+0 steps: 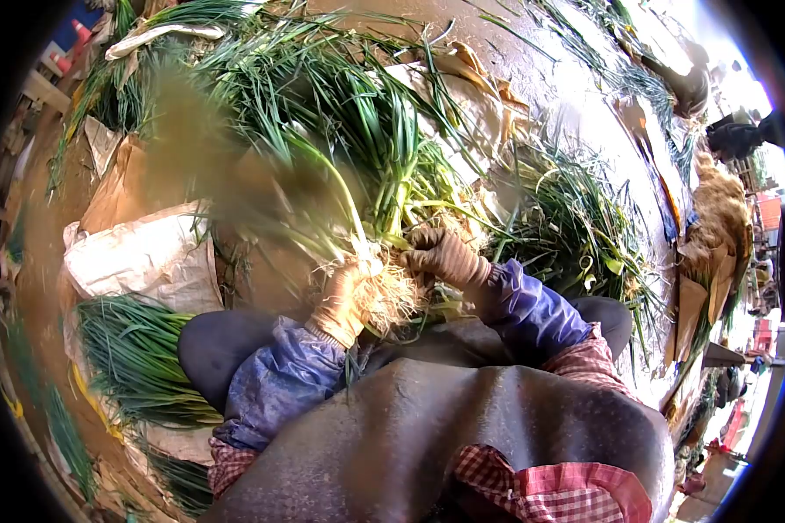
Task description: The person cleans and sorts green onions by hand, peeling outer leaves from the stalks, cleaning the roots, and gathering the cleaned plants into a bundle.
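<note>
My left hand point(342, 295), in a light orange glove, is closed round the pale lower stalks of some spring onions in front of my lap. Their tangled roots point(385, 296) spill out between my hands. From the right, my right hand point(449, 258) in a darker brown glove has its fingers pressed together at the base of the same bunch. What lies between those fingertips is partly hidden. Beyond the hands, a large heap of spring onions point(323, 96) spreads its long green leaves away from me.
Another pile of spring onions point(576, 218) with yellowed leaves lies to the right. Trimmed-looking green bundles point(144, 357) rest at the left beside a pale sack point(144, 261). A dark apron point(462, 410) covers my lap. At the far right is another person's dark-clothed limb point(737, 135).
</note>
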